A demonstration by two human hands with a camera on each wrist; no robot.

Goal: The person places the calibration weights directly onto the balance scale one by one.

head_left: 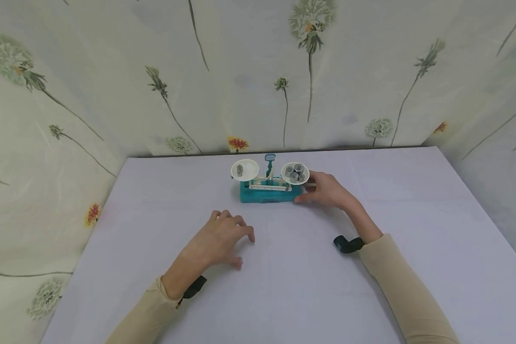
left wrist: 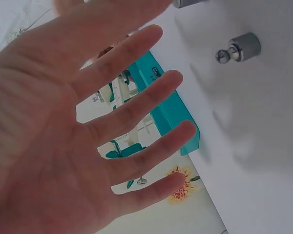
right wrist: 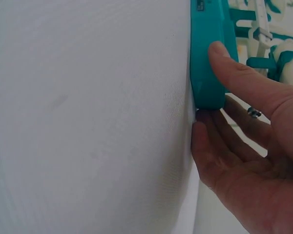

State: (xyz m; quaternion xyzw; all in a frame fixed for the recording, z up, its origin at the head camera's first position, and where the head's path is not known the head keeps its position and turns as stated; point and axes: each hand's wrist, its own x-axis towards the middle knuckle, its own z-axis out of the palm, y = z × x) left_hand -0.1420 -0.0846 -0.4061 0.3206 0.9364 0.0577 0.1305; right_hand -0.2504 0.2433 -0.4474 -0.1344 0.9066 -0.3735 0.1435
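Note:
A balance scale (head_left: 270,197) with a teal base and two white pans stands near the back of the table. Its left pan (head_left: 250,166) carries metal weights (head_left: 239,170), how many I cannot tell; several more weights (head_left: 298,168) sit in the right pan (head_left: 286,178). At the base's right end my right hand (head_left: 328,191) grips it, the thumb (right wrist: 224,56) against the front and the fingers round the end. My left hand (head_left: 219,239) hovers in front of the scale with spread fingers and holds nothing. The left wrist view has a knobbed weight (left wrist: 245,48) lying on the table.
Part of another metal weight (left wrist: 188,2) shows at the top edge of the left wrist view. A pale cloth covers the table (head_left: 292,296). Behind it hangs a flowered backdrop (head_left: 241,95), close to the scale.

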